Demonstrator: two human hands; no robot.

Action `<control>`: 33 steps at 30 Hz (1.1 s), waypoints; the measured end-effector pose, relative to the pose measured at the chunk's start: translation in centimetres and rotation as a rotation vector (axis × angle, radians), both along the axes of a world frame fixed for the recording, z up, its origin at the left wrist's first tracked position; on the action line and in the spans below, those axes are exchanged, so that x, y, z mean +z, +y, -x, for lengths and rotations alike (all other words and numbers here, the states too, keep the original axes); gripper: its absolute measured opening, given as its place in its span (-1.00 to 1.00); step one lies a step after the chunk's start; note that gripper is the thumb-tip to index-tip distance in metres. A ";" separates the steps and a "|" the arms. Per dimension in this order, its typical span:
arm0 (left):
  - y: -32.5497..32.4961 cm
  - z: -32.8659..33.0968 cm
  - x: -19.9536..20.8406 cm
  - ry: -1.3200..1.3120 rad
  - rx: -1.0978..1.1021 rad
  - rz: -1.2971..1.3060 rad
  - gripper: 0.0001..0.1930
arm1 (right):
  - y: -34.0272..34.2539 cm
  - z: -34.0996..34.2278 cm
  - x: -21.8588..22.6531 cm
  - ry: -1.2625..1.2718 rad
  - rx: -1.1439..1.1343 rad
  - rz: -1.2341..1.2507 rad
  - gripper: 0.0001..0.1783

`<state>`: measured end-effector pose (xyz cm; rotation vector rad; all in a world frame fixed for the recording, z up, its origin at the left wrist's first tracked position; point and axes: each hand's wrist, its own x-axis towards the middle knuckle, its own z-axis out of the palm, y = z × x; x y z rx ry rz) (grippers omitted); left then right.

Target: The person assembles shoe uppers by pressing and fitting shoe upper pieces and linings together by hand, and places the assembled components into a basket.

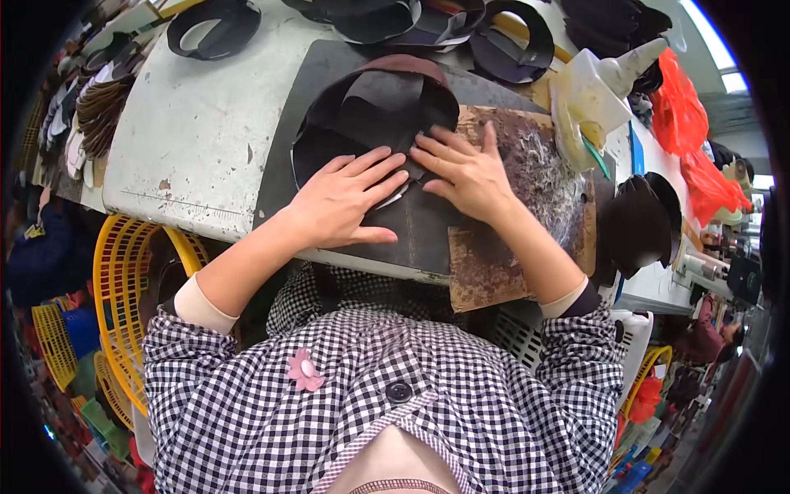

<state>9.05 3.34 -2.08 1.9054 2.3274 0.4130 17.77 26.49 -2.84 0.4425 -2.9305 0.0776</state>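
Observation:
A dark, ring-shaped piece that looks like leather (354,123) lies on a black mat (284,156), with a brownish strip along its far edge. My left hand (350,193) rests flat on its near part, fingers stretched out and thumb apart. Close beside it, my right hand (469,173) presses its fingertips on the near right edge of the piece, fingers spread. Neither hand grips anything. Both hands hide part of the near edge. A stained board (535,189), crusted with whitish residue, lies under my right forearm.
A translucent plastic bottle (588,99) stands right of the board. More dark ring-shaped pieces (216,31) lie along the far side of the white table (185,140). A yellow basket (115,288) stands at the left. Red plastic bags (679,107) hang at the right.

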 end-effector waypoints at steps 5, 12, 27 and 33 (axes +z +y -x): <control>0.6 -0.9 0.2 0.021 0.045 -0.005 -0.15 | 0.4 -0.2 0.2 -0.045 -0.044 -0.017 -0.50; -0.1 -0.6 -0.5 0.034 0.033 -0.021 -0.14 | -0.1 0.2 0.9 -0.143 -0.021 -0.029 -0.37; -0.1 -1.5 -0.7 0.116 0.118 -0.032 -0.22 | -2.7 -1.9 -0.2 -0.065 -0.044 0.067 -0.34; -2.0 3.6 1.9 -0.720 0.089 0.063 -0.68 | -1.8 -1.5 1.7 -0.227 0.107 0.235 -0.65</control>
